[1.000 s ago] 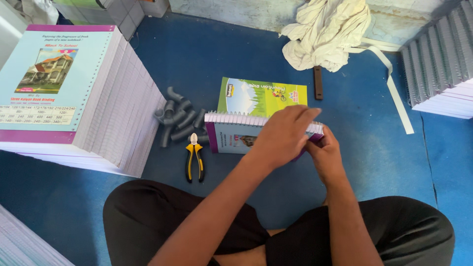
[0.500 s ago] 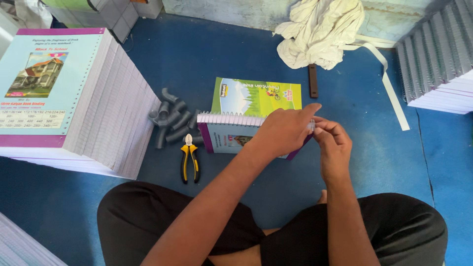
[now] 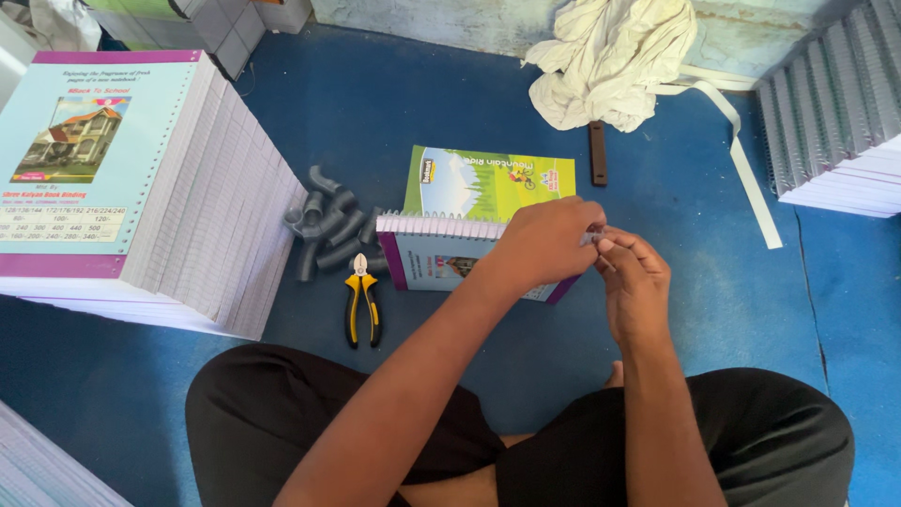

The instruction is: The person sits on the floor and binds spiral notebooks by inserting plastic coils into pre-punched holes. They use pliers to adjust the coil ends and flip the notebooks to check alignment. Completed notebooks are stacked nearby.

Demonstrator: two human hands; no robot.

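While both hands (image 3: 596,249) pinch together at its spiral end, the notebook (image 3: 441,258) lies flat.

Left hand (image 3: 544,246) earlier flat over notebook's (image 3: 441,263) right end, covering right hand (image 3: 633,282); now lifted slightly, fingers pinched toward right hand. Right hand out from under left, now beside it past notebook's right edge, fingertips (image 3: 605,246) meeting left's at small thin piece, too small to tell. More notebook cover visible below left hand.
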